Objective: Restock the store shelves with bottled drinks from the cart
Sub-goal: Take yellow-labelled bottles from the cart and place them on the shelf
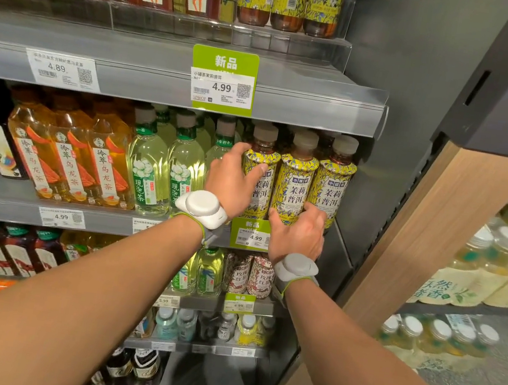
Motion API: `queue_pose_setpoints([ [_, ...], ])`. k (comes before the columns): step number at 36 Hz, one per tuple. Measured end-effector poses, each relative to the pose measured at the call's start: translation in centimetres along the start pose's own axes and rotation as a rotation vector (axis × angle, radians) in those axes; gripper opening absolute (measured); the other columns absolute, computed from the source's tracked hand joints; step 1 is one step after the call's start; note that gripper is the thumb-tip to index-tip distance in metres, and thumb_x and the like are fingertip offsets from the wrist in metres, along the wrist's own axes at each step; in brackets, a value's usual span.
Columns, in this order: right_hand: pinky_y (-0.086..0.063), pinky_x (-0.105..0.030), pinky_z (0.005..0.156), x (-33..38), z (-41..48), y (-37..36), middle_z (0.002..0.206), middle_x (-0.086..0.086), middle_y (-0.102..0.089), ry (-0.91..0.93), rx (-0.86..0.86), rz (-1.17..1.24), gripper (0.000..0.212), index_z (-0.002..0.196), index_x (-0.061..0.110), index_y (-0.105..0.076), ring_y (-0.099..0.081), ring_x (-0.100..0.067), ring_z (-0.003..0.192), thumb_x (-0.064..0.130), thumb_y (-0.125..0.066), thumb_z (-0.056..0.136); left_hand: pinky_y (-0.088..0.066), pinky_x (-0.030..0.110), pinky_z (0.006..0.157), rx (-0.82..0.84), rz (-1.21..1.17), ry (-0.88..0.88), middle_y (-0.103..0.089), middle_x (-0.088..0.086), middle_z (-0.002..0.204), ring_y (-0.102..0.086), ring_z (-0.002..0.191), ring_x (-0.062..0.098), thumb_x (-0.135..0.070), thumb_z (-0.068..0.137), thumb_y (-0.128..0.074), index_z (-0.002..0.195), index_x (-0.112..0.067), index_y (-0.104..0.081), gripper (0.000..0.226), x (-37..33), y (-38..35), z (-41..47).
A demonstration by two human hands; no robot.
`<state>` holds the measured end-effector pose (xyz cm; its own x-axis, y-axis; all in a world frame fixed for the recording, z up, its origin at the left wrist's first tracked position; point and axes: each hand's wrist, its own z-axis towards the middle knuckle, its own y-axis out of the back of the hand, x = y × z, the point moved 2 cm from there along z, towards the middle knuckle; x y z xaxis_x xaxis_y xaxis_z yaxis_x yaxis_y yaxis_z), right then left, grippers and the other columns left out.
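Tipping risk, centre frame.
Your left hand point(231, 182) wraps one yellow floral-label tea bottle point(259, 195), right hand point(297, 235) cups its neighbour point(296, 185); shove unevenly and both could topple.

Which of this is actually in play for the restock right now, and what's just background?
In play:
- left hand, gripping the left yellow bottle
- right hand, round the base of the middle yellow bottle

Background:
- orange tea bottles
- green tea bottles
- green price tag
- wrapped packs on the right
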<state>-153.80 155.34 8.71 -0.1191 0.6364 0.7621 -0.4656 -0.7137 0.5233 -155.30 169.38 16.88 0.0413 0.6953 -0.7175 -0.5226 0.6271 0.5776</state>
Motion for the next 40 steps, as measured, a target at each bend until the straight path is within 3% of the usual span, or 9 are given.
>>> queue_pose_setpoints([
  [8, -0.048, -0.045, 0.093, 0.0, 0.0, 0.3, 0.126, -0.009, -0.057, 0.011, 0.000, 0.001, 0.069, 0.130, 0.009, -0.054, -0.059, -0.031, 0.112, 0.049, -0.079, 0.079, -0.047, 0.043, 0.102, -0.003, 0.005, 0.003, -0.073, 0.021, 0.103, -0.066, 0.110, 0.035, -0.045, 0.100, -0.057, 0.148, -0.016, -0.044, 0.057, 0.0, -0.2, -0.1],
  [14, -0.045, -0.039, 0.075, 0.0, 0.0, 0.6, 0.110, -0.007, -0.062, 0.005, -0.034, 0.068, 0.063, 0.113, 0.012, -0.051, -0.063, -0.031, 0.091, 0.049, -0.083, 0.074, -0.049, 0.044, 0.102, 0.024, 0.026, 0.023, -0.076, 0.015, 0.100, -0.069, 0.105, 0.030, -0.044, 0.102, -0.054, 0.153, -0.017, -0.036, 0.060, -0.1, 0.1, -0.4],
  [17, -0.040, -0.032, 0.066, 0.2, -0.2, 1.0, 0.095, 0.000, -0.060, 0.045, -0.065, 0.113, 0.057, 0.104, 0.017, -0.048, -0.060, -0.024, 0.078, 0.051, -0.083, 0.074, -0.056, 0.036, 0.087, 0.056, -0.002, 0.026, -0.074, 0.001, 0.066, -0.069, 0.063, 0.005, -0.041, 0.103, -0.052, 0.157, -0.020, -0.028, 0.062, -0.4, 0.0, -1.1],
  [19, -0.038, -0.030, 0.064, 0.5, -0.4, 1.3, 0.090, 0.005, -0.055, 0.080, -0.098, 0.147, 0.050, 0.098, 0.019, -0.049, -0.054, -0.018, 0.072, 0.051, -0.081, 0.076, -0.057, 0.031, 0.070, 0.095, -0.066, 0.054, -0.073, -0.002, 0.066, -0.060, 0.043, 0.004, -0.038, 0.104, -0.052, 0.160, -0.023, -0.020, 0.066, -0.5, -0.2, -1.7],
  [24, -0.028, -0.027, 0.062, 1.3, -0.2, 2.0, 0.089, 0.009, -0.053, 0.129, -0.087, 0.202, 0.039, 0.092, 0.022, -0.051, -0.041, -0.005, 0.071, 0.052, -0.074, 0.082, -0.053, 0.025, 0.057, 0.093, -0.119, 0.036, -0.075, -0.007, 0.075, -0.061, 0.042, 0.009, -0.035, 0.104, -0.054, 0.161, -0.029, -0.008, 0.073, -0.8, -0.5, -2.7],
  [28, -0.031, -0.029, 0.060, 1.9, 0.0, 2.7, 0.082, 0.007, -0.054, 0.144, -0.062, 0.268, 0.036, 0.086, 0.020, -0.053, -0.047, -0.010, 0.069, 0.050, -0.074, 0.084, -0.046, 0.021, 0.051, 0.072, -0.156, 0.007, -0.075, -0.003, 0.075, -0.060, 0.042, 0.009, -0.030, 0.104, -0.055, 0.157, -0.031, -0.015, 0.066, -0.7, -0.6, -3.6],
  [35, -0.040, -0.035, 0.064, 1.9, -2.6, 1.1, 0.071, -0.002, -0.060, 0.146, 0.113, 0.425, 0.031, 0.077, 0.015, -0.056, -0.057, -0.023, 0.069, 0.041, -0.067, 0.090, -0.055, 0.035, 0.054, -0.002, -0.140, 0.122, -0.073, 0.000, 0.074, -0.066, 0.052, 0.021, -0.025, 0.104, -0.053, 0.138, -0.026, -0.037, 0.038, 2.0, 0.3, -7.2],
  [38, -0.043, -0.035, 0.062, 2.5, -4.9, 0.4, 0.066, 0.005, -0.059, 0.156, 0.191, 0.449, 0.032, 0.076, 0.021, -0.056, -0.057, -0.020, 0.066, 0.051, -0.059, 0.089, -0.051, 0.035, 0.055, 0.002, -0.105, 0.207, -0.073, 0.003, 0.077, -0.062, 0.047, 0.018, -0.028, 0.105, -0.051, 0.114, -0.024, -0.049, 0.009, 3.4, 1.9, -9.1],
  [40, -0.044, -0.033, 0.059, 3.1, -6.7, 0.0, 0.062, 0.010, -0.058, 0.167, 0.251, 0.458, 0.032, 0.076, 0.023, -0.056, -0.057, -0.017, 0.062, 0.053, -0.057, 0.088, -0.050, 0.035, 0.057, -0.029, -0.006, 0.236, -0.075, 0.004, 0.080, -0.064, 0.051, 0.020, -0.033, 0.105, -0.050, 0.094, -0.026, -0.054, 0.014, 4.3, 3.1, -10.7],
])
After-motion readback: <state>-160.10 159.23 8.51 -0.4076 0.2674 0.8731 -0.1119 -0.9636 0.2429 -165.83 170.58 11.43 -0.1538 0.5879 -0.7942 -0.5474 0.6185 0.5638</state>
